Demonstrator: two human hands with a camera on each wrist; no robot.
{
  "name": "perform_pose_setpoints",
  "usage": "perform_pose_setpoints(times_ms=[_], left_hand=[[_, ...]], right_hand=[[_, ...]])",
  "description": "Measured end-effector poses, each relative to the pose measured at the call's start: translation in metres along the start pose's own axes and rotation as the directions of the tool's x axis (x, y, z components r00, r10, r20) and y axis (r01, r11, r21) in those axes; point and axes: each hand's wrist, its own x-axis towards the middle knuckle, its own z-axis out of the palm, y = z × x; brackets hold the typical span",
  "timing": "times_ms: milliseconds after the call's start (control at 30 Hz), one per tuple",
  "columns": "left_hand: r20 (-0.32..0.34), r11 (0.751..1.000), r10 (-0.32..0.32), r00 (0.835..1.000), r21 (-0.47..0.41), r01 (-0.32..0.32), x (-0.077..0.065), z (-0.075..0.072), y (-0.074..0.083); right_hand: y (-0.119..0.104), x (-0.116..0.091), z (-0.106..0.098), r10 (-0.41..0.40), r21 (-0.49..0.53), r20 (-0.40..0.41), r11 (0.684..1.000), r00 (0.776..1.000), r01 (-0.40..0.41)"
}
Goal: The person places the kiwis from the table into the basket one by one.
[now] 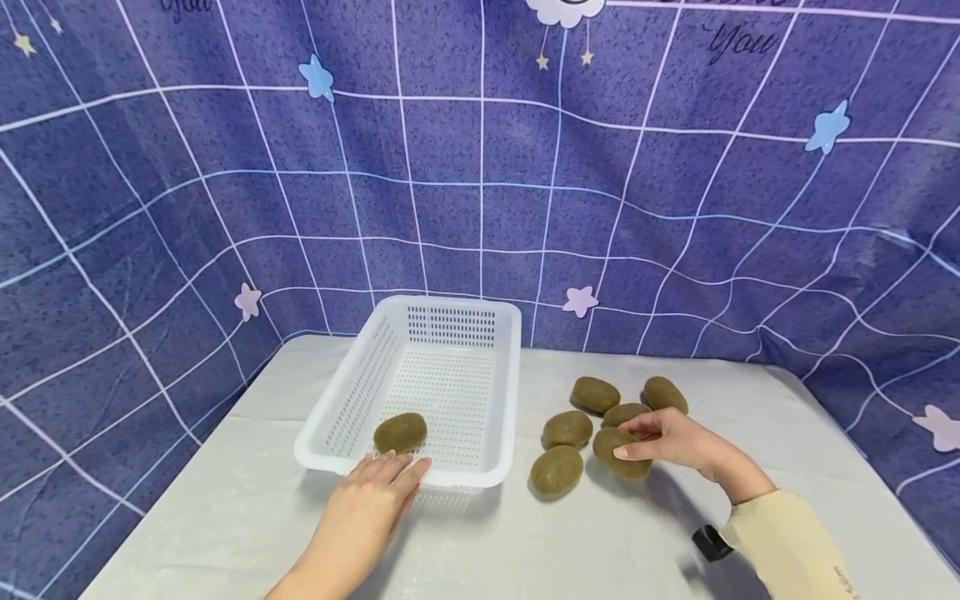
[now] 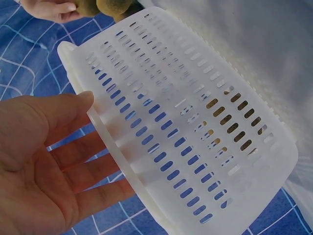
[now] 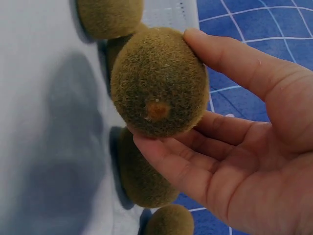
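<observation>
A white slotted plastic basket (image 1: 510,392) stands on the table, with one brown fuzzy kiwi (image 1: 401,432) inside near its front wall. My left hand (image 1: 372,492) holds the front rim; in the left wrist view the thumb (image 2: 84,100) lies on the rim and the other fingers reach past it. To the right of the basket, my right hand (image 1: 671,442) grips a kiwi (image 3: 159,83) between thumb and fingers. Close around that hand lie several more kiwis, among them one at the front (image 1: 557,472) and one at the back right (image 1: 665,395).
A white cloth (image 1: 247,500) covers the table. Behind and at both sides hangs a purple-blue curtain (image 1: 480,208) with grid lines and stars. A small black object (image 1: 711,543) shows beside the right sleeve (image 1: 787,542).
</observation>
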Motion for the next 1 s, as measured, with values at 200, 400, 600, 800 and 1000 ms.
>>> perform_pose_setpoints(times_ms=[200,400,600,800,1000], left_hand=[[0.0,1.0,-0.003,1.0,0.003,0.003,0.001,-0.001,0.0],[0.007,1.0,-0.008,1.0,0.008,0.007,-0.001,-0.001,0.001],[0.011,1.0,-0.009,1.0,0.013,0.009,-0.001,-0.001,0.001],[0.019,1.0,-0.013,1.0,0.013,0.013,-0.001,-0.001,0.001],[0.019,1.0,-0.015,1.0,0.011,0.015,-0.001,-0.001,0.001]], right_hand=[[-0.012,0.005,-0.003,-0.027,0.045,-0.002,0.999,1.0,0.027],[-0.026,0.009,-0.003,-0.036,0.075,-0.01,0.997,0.999,0.036],[-0.042,0.016,-0.005,-0.043,0.026,-0.036,0.999,0.998,0.044],[-0.06,0.024,-0.005,-0.054,0.02,-0.035,0.998,0.998,0.055],[-0.077,0.035,-0.003,-0.082,0.033,-0.029,0.996,0.996,0.083]])
